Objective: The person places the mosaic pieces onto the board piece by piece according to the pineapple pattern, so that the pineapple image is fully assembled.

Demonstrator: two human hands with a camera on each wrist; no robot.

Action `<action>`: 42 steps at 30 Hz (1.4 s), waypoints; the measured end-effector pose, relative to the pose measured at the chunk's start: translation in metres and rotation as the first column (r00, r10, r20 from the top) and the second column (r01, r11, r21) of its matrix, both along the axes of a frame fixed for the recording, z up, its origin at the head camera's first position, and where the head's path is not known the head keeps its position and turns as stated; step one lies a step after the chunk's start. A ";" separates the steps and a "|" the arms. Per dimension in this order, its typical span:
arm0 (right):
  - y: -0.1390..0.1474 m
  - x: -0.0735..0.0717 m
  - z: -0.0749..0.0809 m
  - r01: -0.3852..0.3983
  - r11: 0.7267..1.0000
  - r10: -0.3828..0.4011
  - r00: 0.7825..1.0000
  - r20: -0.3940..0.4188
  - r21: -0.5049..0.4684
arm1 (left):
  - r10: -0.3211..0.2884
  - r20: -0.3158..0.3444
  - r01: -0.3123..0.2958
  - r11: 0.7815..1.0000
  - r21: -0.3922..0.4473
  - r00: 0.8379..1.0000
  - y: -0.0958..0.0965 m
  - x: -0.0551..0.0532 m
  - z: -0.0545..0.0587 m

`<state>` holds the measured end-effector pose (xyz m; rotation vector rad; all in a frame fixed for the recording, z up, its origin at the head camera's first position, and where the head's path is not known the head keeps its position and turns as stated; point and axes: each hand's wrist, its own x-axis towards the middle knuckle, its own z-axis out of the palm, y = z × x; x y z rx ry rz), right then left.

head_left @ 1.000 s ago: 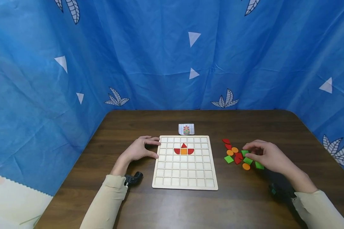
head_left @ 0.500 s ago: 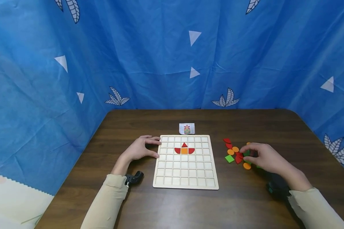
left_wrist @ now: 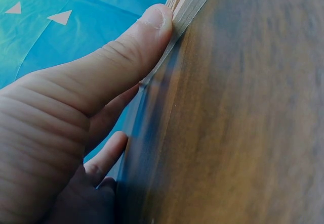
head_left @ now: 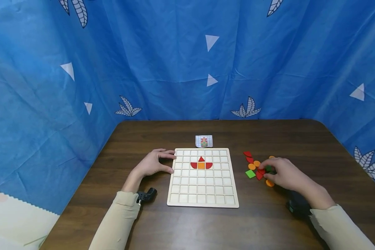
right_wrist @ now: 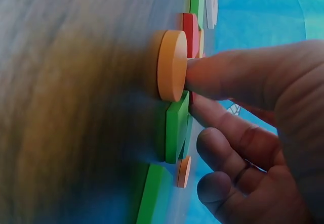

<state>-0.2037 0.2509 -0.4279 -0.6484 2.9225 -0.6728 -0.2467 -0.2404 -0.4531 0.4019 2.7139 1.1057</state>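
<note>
My left hand touches the left edge of a pale wooden grid board, thumb and fingers spread wide. Upon the board lie a red triangle, an orange square and a red rounded piece at either side of the square. To the right, my right hand reaches into a loose heap of flat shapes. Its thumb and index fingertips are apart, at the red pieces. In the right wrist view the thumb overlaps an orange disc, beside a green square.
Behind the board lies a small printed card with a coloured pattern. A green square and red pieces lie at the heap's left side. The brown wooden table meets a blue curtain at the back.
My right hand has moved left and slightly toward me, from the green squares to the red pieces, now covering some green ones. My left hand has stayed at the board's edge.
</note>
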 end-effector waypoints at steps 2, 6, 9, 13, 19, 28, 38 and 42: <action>-0.002 0.001 0.000 0.003 1.000 -0.003 1.000 -0.005 0.009 | 0.003 0.003 -0.003 1.000 0.000 1.000 0.000 0.000 0.000; -0.003 0.003 0.001 0.017 1.000 -0.017 1.000 -0.019 0.013 | 0.010 0.010 -0.010 1.000 0.003 1.000 0.001 0.001 -0.001; -0.005 0.004 0.003 0.024 1.000 -0.024 0.999 -0.040 0.001 | 0.008 0.010 -0.008 1.000 0.003 1.000 0.001 0.001 0.000; -0.007 0.005 0.007 0.005 1.000 -0.007 0.999 -0.050 -0.030 | 0.001 0.009 -0.001 1.000 0.005 1.000 0.000 -0.001 0.001; -0.019 0.002 0.011 -0.043 0.996 0.042 0.999 -0.025 -0.074 | 0.000 0.018 0.000 1.000 0.008 1.000 -0.001 -0.001 0.001; -0.045 -0.001 0.008 -0.111 0.991 0.110 0.994 -0.016 -0.073 | 0.011 0.009 -0.011 1.000 -0.001 1.000 0.000 0.000 0.001; -0.074 -0.002 0.004 -0.151 0.984 0.152 0.988 0.003 -0.094 | -0.005 0.000 0.005 1.000 -0.014 1.000 -0.001 -0.001 0.000; -0.080 -0.002 0.002 -0.165 0.982 0.167 0.986 0.006 -0.093 | 0.005 0.001 -0.005 1.000 -0.023 1.000 -0.001 -0.001 -0.001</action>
